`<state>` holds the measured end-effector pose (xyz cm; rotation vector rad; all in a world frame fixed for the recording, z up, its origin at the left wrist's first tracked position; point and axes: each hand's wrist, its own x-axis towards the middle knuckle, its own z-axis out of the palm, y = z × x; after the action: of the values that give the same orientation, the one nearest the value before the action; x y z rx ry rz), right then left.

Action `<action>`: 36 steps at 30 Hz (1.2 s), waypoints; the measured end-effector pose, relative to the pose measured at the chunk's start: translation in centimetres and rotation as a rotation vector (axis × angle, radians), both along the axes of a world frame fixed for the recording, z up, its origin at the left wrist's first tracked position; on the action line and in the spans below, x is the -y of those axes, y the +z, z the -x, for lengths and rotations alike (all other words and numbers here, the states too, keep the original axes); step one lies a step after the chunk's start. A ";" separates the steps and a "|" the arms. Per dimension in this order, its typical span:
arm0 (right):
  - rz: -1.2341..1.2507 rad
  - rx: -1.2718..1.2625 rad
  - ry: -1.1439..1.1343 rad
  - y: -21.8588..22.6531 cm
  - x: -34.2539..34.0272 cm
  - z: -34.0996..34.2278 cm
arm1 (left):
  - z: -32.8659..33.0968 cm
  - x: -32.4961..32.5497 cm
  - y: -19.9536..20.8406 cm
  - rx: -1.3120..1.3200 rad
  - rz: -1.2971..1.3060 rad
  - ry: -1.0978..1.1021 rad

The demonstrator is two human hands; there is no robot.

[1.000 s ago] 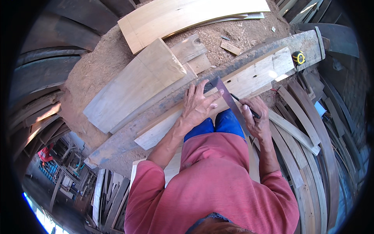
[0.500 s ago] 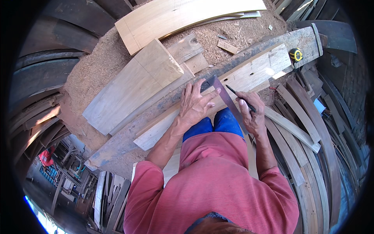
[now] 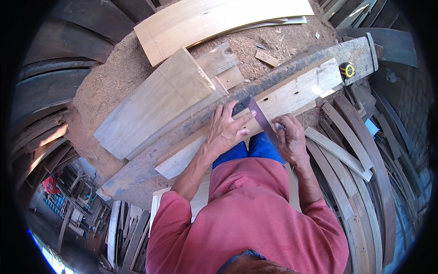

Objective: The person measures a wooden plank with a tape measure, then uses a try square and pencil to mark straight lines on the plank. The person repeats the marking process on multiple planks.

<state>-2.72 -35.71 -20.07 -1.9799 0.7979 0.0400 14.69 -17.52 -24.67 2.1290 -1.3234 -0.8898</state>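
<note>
A long pale board [image 3: 299, 92] with dark holes lies slantwise across the thick bench beam in front of me. A try square [image 3: 263, 119] with a dark stock and a thin reddish blade lies across it, the blade pointing back toward my lap. My left hand [image 3: 224, 125] grips the square by its stock, thumb by the blade and fingers over the board's far edge. Just right of the blade, my right hand [image 3: 290, 134] is closed around a dark pencil [image 3: 280, 126]. Its fingers hide most of the pencil, and I cannot tell whether the tip touches the wood.
A yellow and black tape measure [image 3: 347, 70] rests at the beam's right end. Beyond the beam [image 3: 137, 171], wide marked planks [image 3: 155, 102] lie on heaped sawdust [image 3: 98, 100]. Curved wooden strips [image 3: 365, 137] are stacked at the right, with more timber to the left.
My right hand has moved slightly left and closer to the square's blade, the pencil now turned so less of it shows. My left hand keeps its hold on the square.
</note>
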 end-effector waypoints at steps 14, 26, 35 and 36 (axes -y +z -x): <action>0.203 0.053 0.107 -3.6 -2.5 -1.9 | 0.2 -0.1 0.2 0.017 -0.032 0.005; 0.221 0.090 0.083 -3.8 -2.6 -2.3 | 0.2 -0.2 0.1 0.016 -0.034 -0.014; 0.214 0.088 0.082 -3.7 -2.6 -2.3 | 0.2 -0.4 -0.3 0.019 -0.023 -0.030; 0.211 0.086 0.082 -3.7 -2.6 -2.3 | 0.2 -0.4 -0.2 0.016 -0.022 -0.030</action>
<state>-0.42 -33.15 -23.78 -2.1971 0.6876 -0.0843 14.47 -17.12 -24.89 2.1419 -1.3627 -0.9050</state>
